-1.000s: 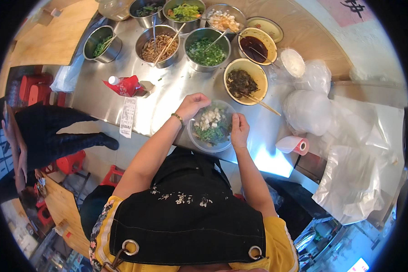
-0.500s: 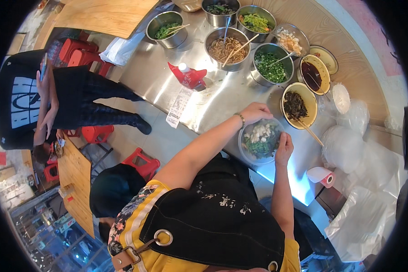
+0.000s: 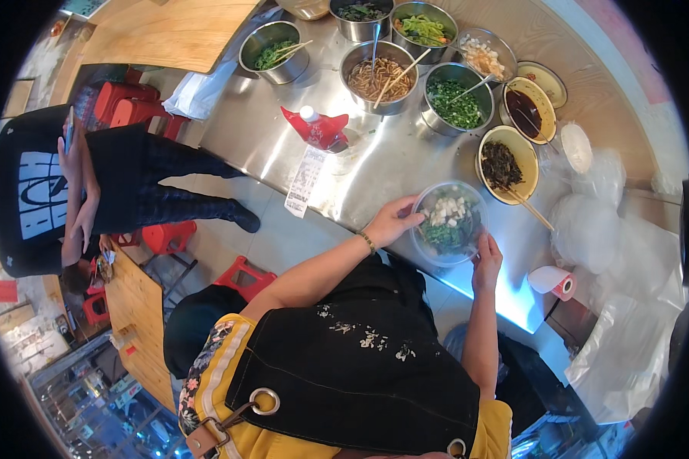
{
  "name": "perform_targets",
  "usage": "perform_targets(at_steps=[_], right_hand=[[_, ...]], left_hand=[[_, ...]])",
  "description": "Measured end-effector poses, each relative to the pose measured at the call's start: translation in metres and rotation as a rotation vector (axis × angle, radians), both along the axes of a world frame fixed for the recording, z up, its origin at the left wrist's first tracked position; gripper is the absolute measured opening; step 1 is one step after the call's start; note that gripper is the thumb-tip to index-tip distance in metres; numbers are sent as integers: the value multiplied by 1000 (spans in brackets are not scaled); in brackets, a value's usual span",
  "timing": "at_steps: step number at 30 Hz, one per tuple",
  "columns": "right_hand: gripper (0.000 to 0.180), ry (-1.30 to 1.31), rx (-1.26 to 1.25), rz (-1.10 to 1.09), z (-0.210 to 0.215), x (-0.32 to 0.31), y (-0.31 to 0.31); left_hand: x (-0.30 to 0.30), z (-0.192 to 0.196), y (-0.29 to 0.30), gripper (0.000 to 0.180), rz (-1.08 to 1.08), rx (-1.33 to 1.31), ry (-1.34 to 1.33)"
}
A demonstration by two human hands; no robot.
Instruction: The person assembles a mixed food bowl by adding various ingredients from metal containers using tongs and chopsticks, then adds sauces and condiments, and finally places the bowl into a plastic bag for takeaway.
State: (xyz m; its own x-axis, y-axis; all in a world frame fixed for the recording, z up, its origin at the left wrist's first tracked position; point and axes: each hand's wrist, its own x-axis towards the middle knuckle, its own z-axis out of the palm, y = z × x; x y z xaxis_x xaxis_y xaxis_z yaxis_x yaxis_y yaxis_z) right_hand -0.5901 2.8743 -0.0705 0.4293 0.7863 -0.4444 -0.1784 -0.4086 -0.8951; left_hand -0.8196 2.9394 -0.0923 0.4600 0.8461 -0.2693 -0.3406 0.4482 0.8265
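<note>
A round clear plastic bowl [image 3: 450, 223] with chopped greens and white chunks inside is held over the front edge of the steel counter. My left hand [image 3: 394, 220] grips its left side, thumb up at the rim. Closed on its lower right rim is my right hand [image 3: 488, 262]. Whether a clear lid covers the bowl, I cannot tell. Just beyond it, a cream bowl [image 3: 530, 185] contains dark shredded food and chopsticks. A red pouch [image 3: 318, 128] with a white cap stands farther left, beside a printed paper slip [image 3: 306, 180].
Steel pots of chopped greens [image 3: 455, 103] and brown strips [image 3: 377, 76] stand along the counter's back, with a bowl of dark sauce [image 3: 528, 111]. Clear plastic bags [image 3: 628, 291] and a paper roll [image 3: 553, 283] lie right. A person [image 3: 53, 176] holding a phone stands left, near red stools [image 3: 134, 111].
My left hand has gone from the bowl's far rim to its left side. The bowl has shifted slightly right and away from me. My right hand still holds the rim.
</note>
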Motion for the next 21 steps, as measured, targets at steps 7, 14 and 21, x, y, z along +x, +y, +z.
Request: perform_targets(at_steps=[7,14,21], right_hand=[[38,41,-48,-81,-4,0,-8],[33,-238,-31,178,-45,15,-13],[21,-659,93,-161,92,86,-102]], left_hand=[[3,5,-4,72,-100,93,104],[19,4,1,68,-122,118,-6],[-11,-27,-39,44,74,-123,419]])
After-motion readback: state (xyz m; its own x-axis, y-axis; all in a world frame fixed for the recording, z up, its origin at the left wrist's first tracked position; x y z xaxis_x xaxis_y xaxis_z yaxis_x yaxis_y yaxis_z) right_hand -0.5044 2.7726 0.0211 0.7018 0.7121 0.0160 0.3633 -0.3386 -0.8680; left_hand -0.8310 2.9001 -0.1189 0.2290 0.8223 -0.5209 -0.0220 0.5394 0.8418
